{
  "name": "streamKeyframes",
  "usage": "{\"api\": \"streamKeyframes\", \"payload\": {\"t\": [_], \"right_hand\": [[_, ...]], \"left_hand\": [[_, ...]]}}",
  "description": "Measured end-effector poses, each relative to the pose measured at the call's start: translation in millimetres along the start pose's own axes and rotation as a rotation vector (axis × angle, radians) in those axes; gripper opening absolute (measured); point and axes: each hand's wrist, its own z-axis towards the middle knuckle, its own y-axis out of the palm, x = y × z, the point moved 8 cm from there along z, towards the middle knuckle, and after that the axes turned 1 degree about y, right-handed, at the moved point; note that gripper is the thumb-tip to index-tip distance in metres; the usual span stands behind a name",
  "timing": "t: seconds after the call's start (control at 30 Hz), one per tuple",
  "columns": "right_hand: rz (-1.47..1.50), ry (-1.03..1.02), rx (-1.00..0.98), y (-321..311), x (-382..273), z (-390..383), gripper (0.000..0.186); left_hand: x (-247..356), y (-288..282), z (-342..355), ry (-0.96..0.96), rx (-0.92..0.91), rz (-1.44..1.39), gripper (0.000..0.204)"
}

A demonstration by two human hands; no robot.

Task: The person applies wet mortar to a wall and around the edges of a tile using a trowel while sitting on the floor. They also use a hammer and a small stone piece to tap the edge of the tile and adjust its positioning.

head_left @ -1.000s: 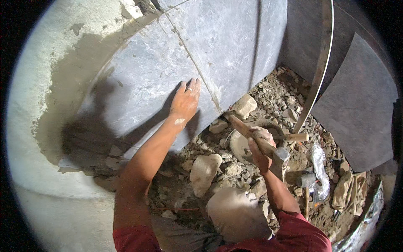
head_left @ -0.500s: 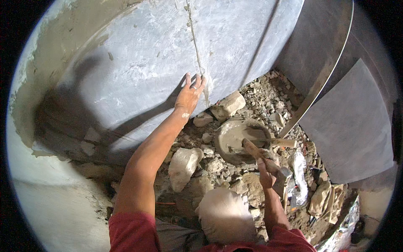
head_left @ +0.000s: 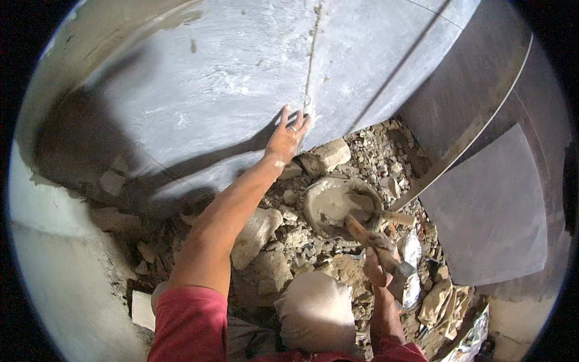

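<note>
My left hand (head_left: 287,137) rests on a large grey slab (head_left: 223,90) with its fingers spread, the fingertips close beside a vertical, mortar-smeared seam (head_left: 312,66). My right hand (head_left: 379,265) is closed around a hammer (head_left: 360,231) near its grey metal head. The hammer's wooden handle points forward toward a round bowl (head_left: 307,214) of wet grey mortar (head_left: 335,202). Over the bowl's right rim sticks out a second wooden handle (head_left: 400,218); the end inside the mortar cannot be made out clearly.
Rubble and stones (head_left: 259,232) cover the ground around the bowl. A long thin strip (head_left: 434,175) leans on the right, next to a loose dark grey slab (head_left: 488,211). Crumpled paper bags (head_left: 443,308) and shiny foil (head_left: 411,289) lie at lower right. My knee (head_left: 316,308) is close below.
The view has shifted a little, so the slab seam appears farther right and the bowl slightly left and lower. My left hand stays at the seam; my right hand keeps its hold on the hammer.
</note>
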Motion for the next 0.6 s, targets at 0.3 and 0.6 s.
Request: {"api": "streamKeyframes", "payload": {"t": [0.3, 0.6], "right_hand": [[-0.059, -0.696, -0.149, 65, -133, 62, 0.03], [0.134, -1.569, -0.401, 195, -345, 62, 0.027]], "left_hand": [[-64, 21, -179, -0.605, 0.287, -0.808, 0.062], [-133, 73, -339, -1.325, 0.472, -0.738, 0.066]]}}
